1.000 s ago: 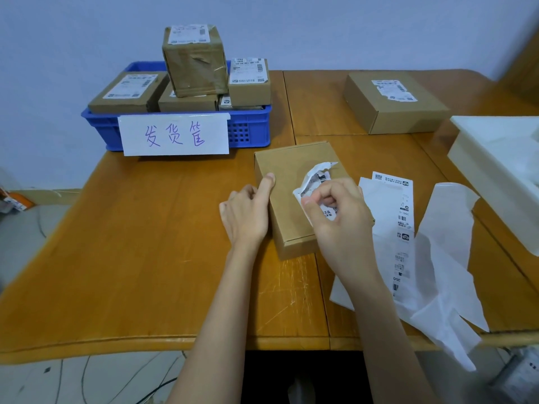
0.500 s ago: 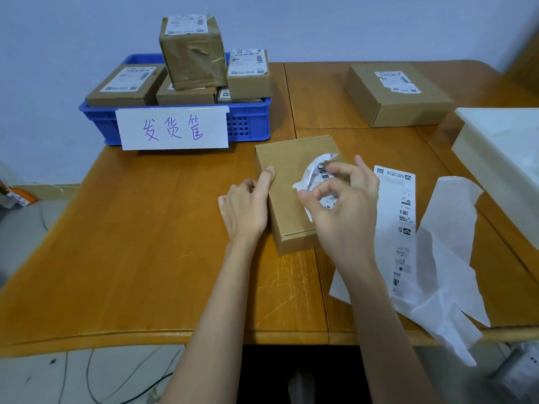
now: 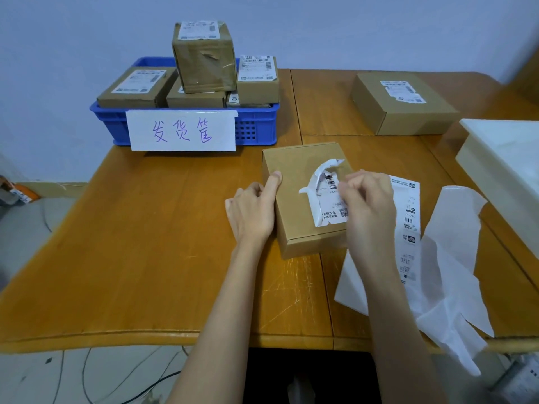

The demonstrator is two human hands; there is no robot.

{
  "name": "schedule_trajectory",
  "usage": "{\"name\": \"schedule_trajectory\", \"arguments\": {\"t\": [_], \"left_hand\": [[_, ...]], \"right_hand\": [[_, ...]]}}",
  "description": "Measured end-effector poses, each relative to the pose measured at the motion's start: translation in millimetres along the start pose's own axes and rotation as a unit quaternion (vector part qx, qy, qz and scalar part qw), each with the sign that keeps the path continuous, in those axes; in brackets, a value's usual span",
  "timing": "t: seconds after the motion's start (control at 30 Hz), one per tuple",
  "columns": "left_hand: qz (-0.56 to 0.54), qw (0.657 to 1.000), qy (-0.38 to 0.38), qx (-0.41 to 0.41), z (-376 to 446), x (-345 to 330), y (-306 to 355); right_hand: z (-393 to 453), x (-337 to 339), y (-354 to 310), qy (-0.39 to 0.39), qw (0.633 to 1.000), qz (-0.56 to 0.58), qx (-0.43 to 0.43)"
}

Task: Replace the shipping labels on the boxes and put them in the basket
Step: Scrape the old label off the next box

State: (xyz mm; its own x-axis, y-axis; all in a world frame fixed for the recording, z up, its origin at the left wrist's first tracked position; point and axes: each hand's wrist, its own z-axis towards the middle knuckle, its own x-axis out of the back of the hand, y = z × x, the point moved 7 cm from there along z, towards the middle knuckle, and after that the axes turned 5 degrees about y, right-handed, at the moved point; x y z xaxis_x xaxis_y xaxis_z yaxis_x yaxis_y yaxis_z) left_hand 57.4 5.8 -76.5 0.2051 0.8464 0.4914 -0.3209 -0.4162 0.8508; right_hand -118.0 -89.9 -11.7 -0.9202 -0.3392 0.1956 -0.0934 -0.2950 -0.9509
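The box sits on the counter near its middle, in front of the blue basket, and the step in hand looks to be stripping off its old label. The left hand steadies the box from the left, thumb laid on the top edge and the other fingers curled against the side wall, holding nothing else. The right hand has its fingers curled over the label's right part; it seems to pinch the paper, though the fingertips are hidden behind the knuckles. The label's far end is already lifted and crumpled, while the near end with the square code lies flat and stuck. To do this well, I would judge it best to pull low and slowly toward the near edge, keeping the paper close to the cardboard so it comes away whole and does not tear the surface, with the left hand pressing down against the pull. The box's long axis runs away from the person, turned slightly to the left at the far end; the label's long side follows it. A strip of new labels lies just to the right, partly under the right arm, beside loose backing paper.
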Motion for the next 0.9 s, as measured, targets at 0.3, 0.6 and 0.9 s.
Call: {"name": "schedule_trajectory", "arguments": {"t": [0.3,0.6,0.9], "left_hand": [[-0.004,1.0,0.009,0.009,0,2,-1],[0.004,1.0,-0.006,0.004,0,1,0],[0.001,1.0,-0.006,0.002,-3,3,2]], "right_hand": [[-11,-8,-8,-0.136,0.969,-0.161,0.127],[-12,-6,-2,-0.098,0.98,-0.127,0.12],[-3,11,1,-0.087,0.995,-0.018,0.042]]}}
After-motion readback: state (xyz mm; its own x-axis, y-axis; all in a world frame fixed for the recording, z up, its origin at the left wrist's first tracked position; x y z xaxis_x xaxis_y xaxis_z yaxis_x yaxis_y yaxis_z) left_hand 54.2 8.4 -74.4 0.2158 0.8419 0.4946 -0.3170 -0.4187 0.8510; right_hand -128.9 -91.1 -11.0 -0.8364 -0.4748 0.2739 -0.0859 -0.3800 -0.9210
